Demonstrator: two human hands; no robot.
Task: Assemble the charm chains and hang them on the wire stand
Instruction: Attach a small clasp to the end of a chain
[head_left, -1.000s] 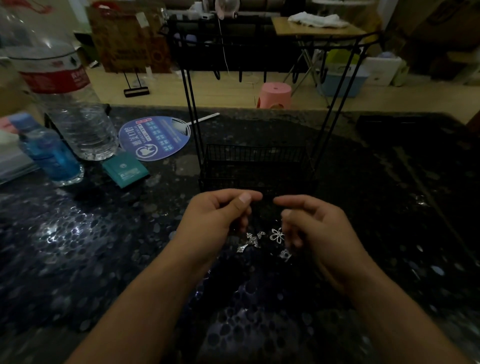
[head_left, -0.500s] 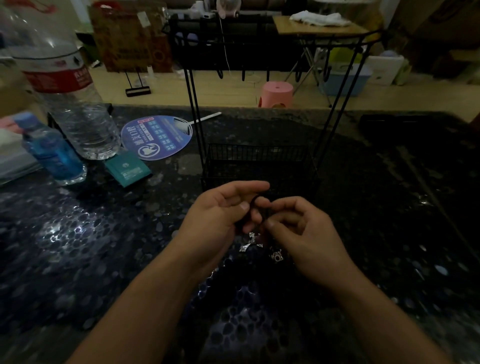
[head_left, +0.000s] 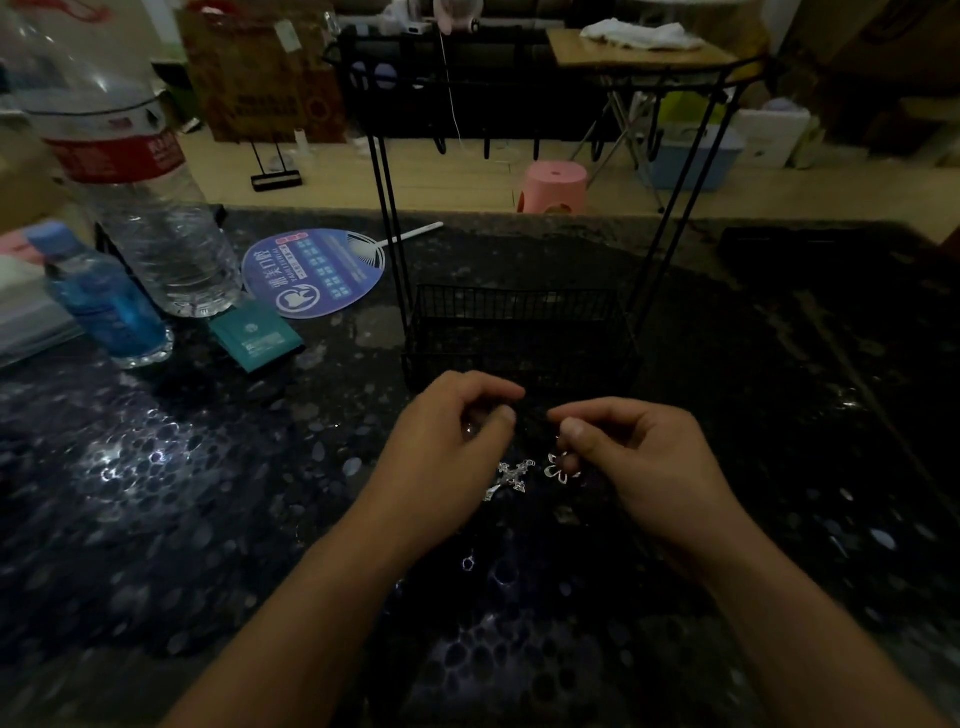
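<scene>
Dark speckled counter (head_left: 156, 493) fills the view, and dead centre on it rises the wire stand (head_left: 519, 332), its basket base low, its hooked top rail high and bare — nothing hung yet by the look of it. Left of the stand, a big water bottle (head_left: 140, 208), a small blue bottle (head_left: 104, 306) and a round fan (head_left: 317, 270), all pushed clear of the work. Just in front of the stand's basket both hands hover above the counter, close but apart. The left hand (head_left: 452, 447) has thumb pressed to forefinger; the right hand (head_left: 639, 462) mirrors it — both grips pinched, presumably on a dark cord or chain stretched between them, too dim to make out. Below that gap dangle a cross charm (head_left: 511, 477) and a flower charm (head_left: 560, 467), hanging free so they slide along and stay untangled. Assembly step, I'd say, with hanging to follow.
</scene>
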